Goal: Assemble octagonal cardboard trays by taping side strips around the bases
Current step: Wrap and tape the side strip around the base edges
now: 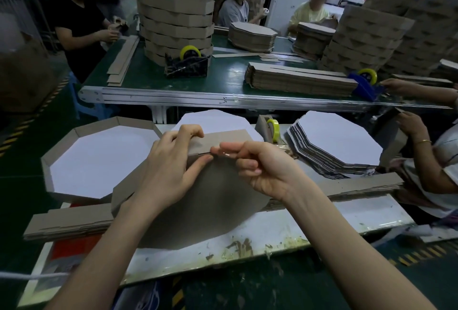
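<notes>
A brown octagonal cardboard base stands tilted up on the white worktable, its brown underside facing me. A brown side strip runs along its top edge. My left hand grips the strip and the base edge, fingers curled over the top and thumb pressing the seam. My right hand pinches a piece of clear tape at that seam. A finished tray with a white inside lies to the left. A tape dispenser stands behind my hands.
A stack of white-faced octagonal bases sits at the right. Bundles of folded strips lie at the front left and right. A green conveyor behind carries tray stacks, strips and dispensers. Other people work all around; one sits close on my right.
</notes>
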A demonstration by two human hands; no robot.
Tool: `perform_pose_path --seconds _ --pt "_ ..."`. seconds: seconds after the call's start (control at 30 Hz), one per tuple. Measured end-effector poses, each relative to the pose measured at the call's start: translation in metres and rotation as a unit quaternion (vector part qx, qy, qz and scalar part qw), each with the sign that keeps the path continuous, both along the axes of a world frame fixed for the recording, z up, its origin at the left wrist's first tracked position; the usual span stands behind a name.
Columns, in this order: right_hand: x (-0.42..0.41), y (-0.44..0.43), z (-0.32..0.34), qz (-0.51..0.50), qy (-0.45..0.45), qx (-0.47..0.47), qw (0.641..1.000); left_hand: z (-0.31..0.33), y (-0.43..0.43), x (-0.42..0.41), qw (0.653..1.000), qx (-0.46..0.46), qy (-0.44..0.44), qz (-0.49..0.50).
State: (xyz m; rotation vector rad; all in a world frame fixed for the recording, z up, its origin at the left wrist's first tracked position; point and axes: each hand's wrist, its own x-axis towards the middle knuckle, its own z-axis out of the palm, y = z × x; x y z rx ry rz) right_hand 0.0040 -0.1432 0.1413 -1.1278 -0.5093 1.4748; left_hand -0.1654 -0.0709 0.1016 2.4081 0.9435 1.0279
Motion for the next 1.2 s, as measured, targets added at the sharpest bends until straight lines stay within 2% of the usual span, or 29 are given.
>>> perform_pose_path --seconds 0.17,0.33,0.43,0.6,0.87,0.97,1.03,1.07,1.1,1.13,1.2 --pt "0.003 0.0 -0.003 0.001 0.006 -0.013 1.0 0.001 -0.003 -0.002 0.999 0.037 0.01 -0.01" --pt "0.004 0.0 -0.008 0.007 -0.003 -0.023 1.0 0.007 0.001 -0.003 0.992 0.05 0.111 -0.03" --pt "0.006 -0.002 -0.012 0.022 -0.027 -0.026 0.999 0.007 0.002 -0.003 0.991 0.034 0.127 -0.026" --pt "0.008 -0.001 -0.011 0.038 -0.149 -0.044 0.987 0.006 0.003 -0.003 0.989 0.034 0.138 -0.038" --pt "0.017 0.006 0.005 0.057 -0.327 -0.05 0.942 0.006 -0.005 -0.002 0.989 0.039 0.136 -0.044" --pt "0.019 0.003 0.006 0.106 -0.372 -0.073 0.919 0.005 0.0 -0.004 0.992 0.029 0.123 -0.024" --pt "0.019 -0.001 0.003 0.096 -0.403 -0.049 0.909 0.006 0.006 -0.005 0.994 0.019 0.11 -0.018" --pt "0.021 -0.002 0.0 0.064 -0.422 -0.007 0.904 0.005 0.007 -0.004 0.993 0.021 0.109 -0.025" --pt "0.023 -0.003 -0.003 0.025 -0.455 0.052 0.889 0.005 0.006 -0.003 0.993 0.026 0.112 -0.031" --pt "0.024 -0.003 -0.005 -0.017 -0.505 0.118 0.855 0.005 0.006 -0.001 0.992 0.029 0.116 -0.035" --pt "0.03 -0.004 -0.009 -0.048 -0.614 0.235 0.752 0.005 0.004 0.001 0.992 0.022 0.119 -0.033"
